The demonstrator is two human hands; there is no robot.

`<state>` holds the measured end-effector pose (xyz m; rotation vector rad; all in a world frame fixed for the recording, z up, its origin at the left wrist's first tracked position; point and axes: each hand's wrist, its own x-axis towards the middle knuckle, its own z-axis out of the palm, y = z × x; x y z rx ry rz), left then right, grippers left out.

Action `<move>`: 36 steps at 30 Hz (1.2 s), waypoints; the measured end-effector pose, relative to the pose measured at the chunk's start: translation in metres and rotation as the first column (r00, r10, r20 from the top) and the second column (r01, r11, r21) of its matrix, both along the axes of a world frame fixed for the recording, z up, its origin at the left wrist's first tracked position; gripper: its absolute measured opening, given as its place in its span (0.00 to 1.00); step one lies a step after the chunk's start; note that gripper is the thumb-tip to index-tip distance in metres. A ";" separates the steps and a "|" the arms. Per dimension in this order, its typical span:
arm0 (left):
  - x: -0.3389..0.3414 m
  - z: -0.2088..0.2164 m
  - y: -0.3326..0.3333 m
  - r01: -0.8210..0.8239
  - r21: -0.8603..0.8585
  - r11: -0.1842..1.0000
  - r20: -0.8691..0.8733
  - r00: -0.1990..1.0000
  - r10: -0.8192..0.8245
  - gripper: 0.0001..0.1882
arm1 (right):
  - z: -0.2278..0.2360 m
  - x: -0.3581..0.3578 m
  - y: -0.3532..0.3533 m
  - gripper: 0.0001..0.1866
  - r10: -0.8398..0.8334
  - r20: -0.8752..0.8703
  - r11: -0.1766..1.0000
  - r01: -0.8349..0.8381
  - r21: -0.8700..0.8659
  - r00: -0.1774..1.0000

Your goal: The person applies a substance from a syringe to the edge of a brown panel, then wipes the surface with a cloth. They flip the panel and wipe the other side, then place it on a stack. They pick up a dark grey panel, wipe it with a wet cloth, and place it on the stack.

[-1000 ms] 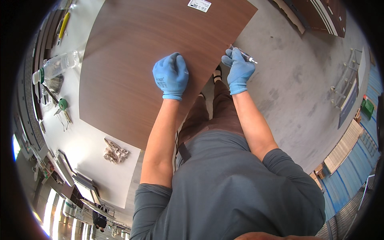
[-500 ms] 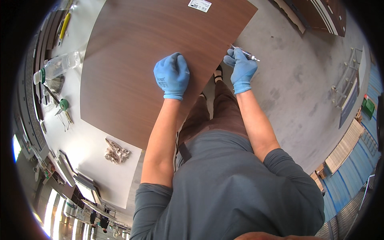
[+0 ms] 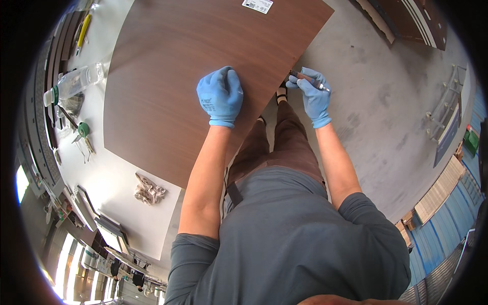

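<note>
Both my hands wear blue work gloves. My left hand (image 3: 220,97) is closed in a fist over a large brown wood-grain panel (image 3: 157,86); whatever its curled fingers may hold is hidden. Just off the panel's right edge, my right hand (image 3: 316,100) grips a slim pen-like tool (image 3: 308,79) with a dark brown body and a pale, pointed end. That pale end points to the right, and the dark end lies near the panel edge. A white label (image 3: 258,5) sticks to the panel's far part.
Left of the panel, a white tabletop (image 3: 127,213) holds a crumpled cloth (image 3: 149,190), a clear plastic bottle (image 3: 76,84), a yellow cutter-like tool (image 3: 84,30) and a green round item (image 3: 83,129). Dark boards (image 3: 414,23) stand at the far right, and a metal rack (image 3: 447,104) stands nearer.
My right hand has shifted slightly right and nearer to me, and the pen-like tool has turned so more of its dark body shows. My left hand stays in its fist.
</note>
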<state>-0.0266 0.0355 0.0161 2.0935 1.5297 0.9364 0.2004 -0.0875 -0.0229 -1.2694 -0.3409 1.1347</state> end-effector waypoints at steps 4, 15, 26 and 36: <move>0.000 -0.009 0.000 -0.008 0.047 0.999 0.005 1.000 0.008 0.04 | -0.005 0.019 0.015 0.14 -0.017 -0.001 0.999 0.017 0.033 1.000; 0.001 -0.009 0.001 -0.015 0.055 0.998 -0.037 0.999 0.017 0.05 | 0.027 0.066 0.060 0.14 -0.194 0.316 0.980 0.200 0.013 0.929; 0.001 0.002 0.001 0.006 0.018 1.000 0.012 1.000 -0.006 0.03 | 0.032 0.034 0.038 0.14 0.109 0.250 0.987 -0.075 -0.142 0.962; -0.001 0.002 0.003 0.033 0.058 0.998 0.046 0.998 -0.036 0.03 | 0.049 0.056 0.049 0.15 -0.150 0.376 0.978 0.192 -0.077 0.914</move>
